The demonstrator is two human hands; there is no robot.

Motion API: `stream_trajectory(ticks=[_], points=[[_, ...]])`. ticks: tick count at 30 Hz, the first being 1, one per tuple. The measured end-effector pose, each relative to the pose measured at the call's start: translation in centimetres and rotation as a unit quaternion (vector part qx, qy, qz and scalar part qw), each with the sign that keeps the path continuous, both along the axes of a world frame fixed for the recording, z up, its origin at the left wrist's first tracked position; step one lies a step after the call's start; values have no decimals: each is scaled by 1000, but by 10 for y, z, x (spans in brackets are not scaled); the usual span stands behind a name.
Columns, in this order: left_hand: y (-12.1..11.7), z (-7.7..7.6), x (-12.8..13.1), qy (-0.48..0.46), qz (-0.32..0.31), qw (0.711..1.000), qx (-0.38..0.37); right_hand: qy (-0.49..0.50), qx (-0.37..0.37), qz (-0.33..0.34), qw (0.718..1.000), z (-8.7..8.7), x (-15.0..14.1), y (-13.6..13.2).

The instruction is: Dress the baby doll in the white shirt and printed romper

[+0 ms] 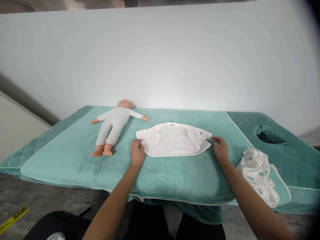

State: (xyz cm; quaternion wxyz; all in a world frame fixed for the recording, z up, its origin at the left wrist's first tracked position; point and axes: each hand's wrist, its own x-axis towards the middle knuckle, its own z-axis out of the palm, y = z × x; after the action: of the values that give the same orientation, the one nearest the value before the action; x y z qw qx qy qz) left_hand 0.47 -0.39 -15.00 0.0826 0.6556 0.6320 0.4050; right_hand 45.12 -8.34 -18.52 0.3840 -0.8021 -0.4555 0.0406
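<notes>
Plain pale wall [160, 60] stands behind the green bed [175, 180], on which the white shirt [172, 140] lies flat in the middle, right of the doll [113, 121]. The left hand [137, 151] touches its left end and the right hand [221, 149] is at its right end, both curled, but I cannot tell if they pinch cloth. Uneven pulling could skew or wrinkle the shirt, as the plush surface may cling.

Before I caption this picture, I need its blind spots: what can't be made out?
In the head view:
Left hand: grip, partly hidden by the hand itself.
Shirt: neck print, too small to read.
Doll: back, hidden by its body.
Bundled clothing: inner folds, hidden by outer layers.
Yellow strip: one end, cut off by left edge.
</notes>
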Motion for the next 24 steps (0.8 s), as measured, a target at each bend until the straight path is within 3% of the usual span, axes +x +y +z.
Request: stream_trajectory(ticks=[3,6,9,14,18,24], points=[[35,-2,-17,-78,64,992,-72,-19,-66,-43,997,8,16,14],[64,-4,-27,-90,47,985,-141,-34,-141,-18,989,10,20,25],[82,-6,-33,-94,14,984,-149,-42,-159,-10,986,5,23,32],[104,-12,-37,-139,-16,983,-121,-20,-100,-68,992,-5,36,53],[124,-17,-36,-173,4,981,-91,26,-25,-92,995,-3,42,83],[150,-19,-29,-192,35,980,-34,41,8,-91,995,-4,46,126]])
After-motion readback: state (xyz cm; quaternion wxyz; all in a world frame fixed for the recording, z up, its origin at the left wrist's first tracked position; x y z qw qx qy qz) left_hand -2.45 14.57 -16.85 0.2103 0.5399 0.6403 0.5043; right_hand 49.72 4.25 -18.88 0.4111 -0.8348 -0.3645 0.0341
